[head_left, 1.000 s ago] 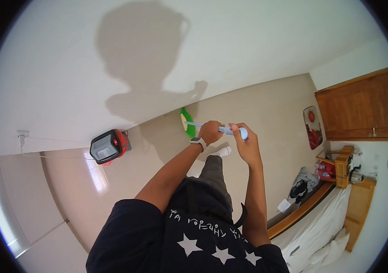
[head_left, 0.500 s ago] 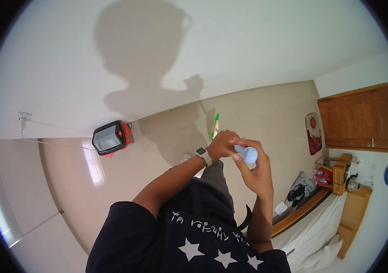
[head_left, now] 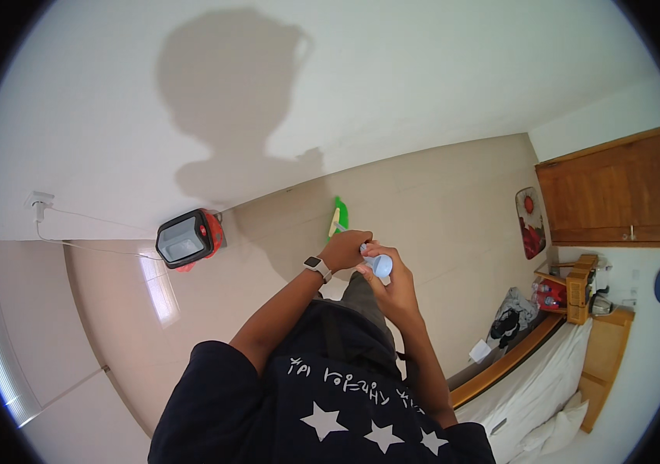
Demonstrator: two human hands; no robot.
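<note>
A broom with a pale blue handle (head_left: pixel 381 266) is held in both hands, its rounded end pointing up toward me. Around the upper part of the handle, my right hand (head_left: pixel 396 288) is closed. My left hand (head_left: pixel 343 251), with a watch (head_left: pixel 317 267) on its wrist, grips the handle lower down, its back hiding most of the shaft. Beyond the left hand the green broom head (head_left: pixel 341 214) with a yellowish part is down at the floor, not far from the wall.
A red and black box-shaped appliance (head_left: pixel 186 239) stands by the wall, its cord running to a wall socket (head_left: pixel 39 199). To the right are a patterned mat (head_left: pixel 530 223), a wooden door (head_left: pixel 612 189), grey cloth (head_left: pixel 512 316) on the floor, and a bed (head_left: pixel 531 383).
Both hands have moved left and slightly lower with the broom. The broom head has swung left along the floor and more of its green side now shows.
</note>
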